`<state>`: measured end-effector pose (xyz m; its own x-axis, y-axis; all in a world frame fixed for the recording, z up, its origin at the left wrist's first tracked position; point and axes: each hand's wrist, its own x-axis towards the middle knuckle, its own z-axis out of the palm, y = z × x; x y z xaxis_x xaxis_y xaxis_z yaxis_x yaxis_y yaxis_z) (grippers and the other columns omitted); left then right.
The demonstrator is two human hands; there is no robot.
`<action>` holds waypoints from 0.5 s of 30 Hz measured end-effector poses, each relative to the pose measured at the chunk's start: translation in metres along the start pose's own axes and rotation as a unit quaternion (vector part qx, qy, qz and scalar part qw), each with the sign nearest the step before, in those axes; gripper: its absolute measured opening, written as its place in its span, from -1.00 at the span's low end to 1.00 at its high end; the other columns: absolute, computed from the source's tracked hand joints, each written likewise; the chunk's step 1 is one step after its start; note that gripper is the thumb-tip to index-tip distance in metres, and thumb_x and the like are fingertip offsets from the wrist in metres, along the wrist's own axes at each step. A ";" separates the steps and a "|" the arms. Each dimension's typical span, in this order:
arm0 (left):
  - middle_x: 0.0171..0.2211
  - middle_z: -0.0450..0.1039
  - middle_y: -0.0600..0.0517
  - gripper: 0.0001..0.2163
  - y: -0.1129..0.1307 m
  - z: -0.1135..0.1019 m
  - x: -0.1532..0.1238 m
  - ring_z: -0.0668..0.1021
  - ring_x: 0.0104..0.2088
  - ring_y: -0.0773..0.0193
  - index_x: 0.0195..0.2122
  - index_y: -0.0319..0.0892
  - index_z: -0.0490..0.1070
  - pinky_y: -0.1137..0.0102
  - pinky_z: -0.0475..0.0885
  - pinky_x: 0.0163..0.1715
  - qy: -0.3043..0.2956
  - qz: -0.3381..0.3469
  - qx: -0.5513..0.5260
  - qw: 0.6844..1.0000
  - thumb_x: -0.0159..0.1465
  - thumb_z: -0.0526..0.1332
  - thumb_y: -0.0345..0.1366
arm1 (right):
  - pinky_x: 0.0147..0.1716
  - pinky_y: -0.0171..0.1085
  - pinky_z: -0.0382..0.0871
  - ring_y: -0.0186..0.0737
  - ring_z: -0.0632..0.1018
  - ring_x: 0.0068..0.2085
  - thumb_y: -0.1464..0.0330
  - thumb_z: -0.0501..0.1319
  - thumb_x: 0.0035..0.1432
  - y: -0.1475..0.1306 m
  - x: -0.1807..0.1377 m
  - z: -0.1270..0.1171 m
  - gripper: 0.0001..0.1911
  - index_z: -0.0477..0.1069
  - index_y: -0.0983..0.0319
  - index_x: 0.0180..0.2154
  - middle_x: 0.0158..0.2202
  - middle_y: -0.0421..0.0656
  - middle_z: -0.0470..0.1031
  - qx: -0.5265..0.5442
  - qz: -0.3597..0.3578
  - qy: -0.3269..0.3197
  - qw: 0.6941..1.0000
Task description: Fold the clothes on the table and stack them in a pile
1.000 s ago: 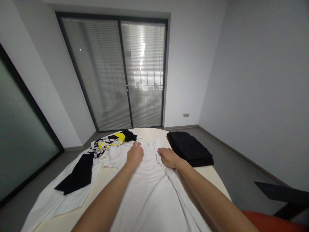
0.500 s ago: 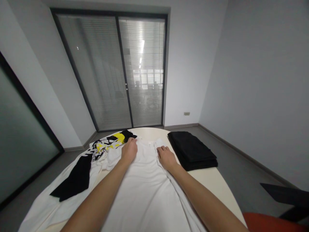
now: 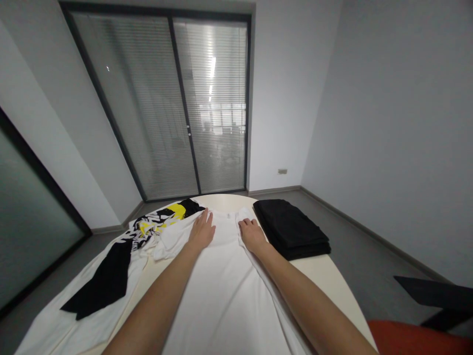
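Note:
A white T-shirt (image 3: 225,291) lies lengthwise in front of me, its neckline pointing away and its right side folded inward. My left hand (image 3: 202,230) rests flat on the shirt near the left shoulder, fingers stretched out and slightly spread. At the folded right edge, close to the collar, my right hand (image 3: 253,235) has its fingers curled down on the fabric. The shirt's left sleeve spreads out beyond my left wrist. Fairly smooth cloth shows between the two hands, with a few soft creases lower down.
A folded black fabric stack (image 3: 291,229) sits right of the shirt on the round cream table (image 3: 332,283). Along the left side lies a white, black and yellow printed garment (image 3: 99,286). A red chair seat (image 3: 417,337) stands at lower right, past the table edge.
My left hand has gone from a closed grip on the shirt to lying flat with fingers extended. The creases across the shirt have smoothed somewhat. My right hand stays at the folded edge.

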<state>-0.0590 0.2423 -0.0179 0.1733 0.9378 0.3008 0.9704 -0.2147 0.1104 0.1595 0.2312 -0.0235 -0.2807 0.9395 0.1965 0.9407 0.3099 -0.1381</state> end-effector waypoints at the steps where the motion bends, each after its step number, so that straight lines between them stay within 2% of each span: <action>1: 0.42 -0.04 -0.23 -0.58 0.002 -0.003 -0.002 0.13 0.38 -0.01 0.24 -0.27 0.22 0.17 0.06 0.32 0.004 0.002 0.003 1.000 0.35 0.10 -0.37 | 0.04 0.01 0.27 0.15 0.34 0.08 0.48 -0.09 0.35 0.002 0.001 0.001 -0.59 0.38 0.26 0.11 0.10 0.17 0.40 0.004 -0.005 -0.002 1.000; 4: 0.37 0.06 -0.22 -0.67 0.017 -0.013 -0.011 0.21 0.33 -0.02 0.16 -0.23 0.31 0.13 0.11 0.29 0.017 0.002 0.005 1.000 0.39 0.03 -0.34 | 0.09 -0.01 0.22 0.12 0.35 0.09 0.48 -0.02 0.32 0.007 0.000 0.004 -0.60 0.34 0.26 0.14 0.10 0.15 0.41 0.021 -0.020 -0.006 1.000; 7: 0.15 0.36 -0.24 -0.68 0.041 -0.017 -0.029 0.43 0.15 -0.04 0.10 -0.23 0.36 0.08 0.27 0.16 0.003 0.016 -0.003 1.000 0.42 -0.02 -0.26 | 0.08 -0.06 0.23 0.06 0.39 0.07 0.49 0.03 0.30 0.012 -0.003 0.003 -0.60 0.30 0.30 0.14 0.04 0.14 0.46 0.046 -0.031 -0.008 0.998; 9: 0.03 0.46 -0.20 -0.67 0.054 -0.016 -0.045 0.50 0.06 -0.03 0.06 -0.20 0.40 0.08 0.32 0.11 -0.018 0.037 -0.010 0.999 0.41 0.02 -0.17 | 0.05 -0.13 0.26 0.00 0.42 0.04 0.51 0.02 0.30 0.016 -0.008 -0.001 -0.62 0.30 0.36 0.13 0.00 0.13 0.48 0.064 -0.041 -0.008 0.997; 12: 0.17 0.39 -0.18 -0.63 0.064 -0.012 -0.066 0.41 0.18 -0.06 0.12 -0.15 0.37 0.05 0.24 0.18 -0.039 0.062 -0.017 0.997 0.38 0.08 -0.10 | 0.03 -0.23 0.28 -0.12 0.47 0.01 0.53 0.01 0.32 0.022 -0.018 -0.013 -0.67 0.35 0.37 0.06 -0.01 0.10 0.48 0.091 -0.067 -0.007 0.994; 15: 0.30 0.23 -0.19 -0.58 0.065 -0.016 -0.078 0.26 0.31 -0.07 0.24 -0.16 0.26 0.01 0.15 0.25 -0.038 0.061 -0.025 0.997 0.41 0.06 -0.14 | 0.10 -0.26 0.26 -0.17 0.47 0.03 0.51 0.03 0.32 0.027 -0.034 -0.022 -0.72 0.47 0.33 -0.06 0.01 0.05 0.48 0.114 -0.118 -0.003 0.986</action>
<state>-0.0119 0.1510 -0.0189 0.3046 0.9212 0.2419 0.9319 -0.3408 0.1244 0.1984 0.2047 -0.0120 -0.4886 0.8380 0.2429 0.7822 0.5441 -0.3035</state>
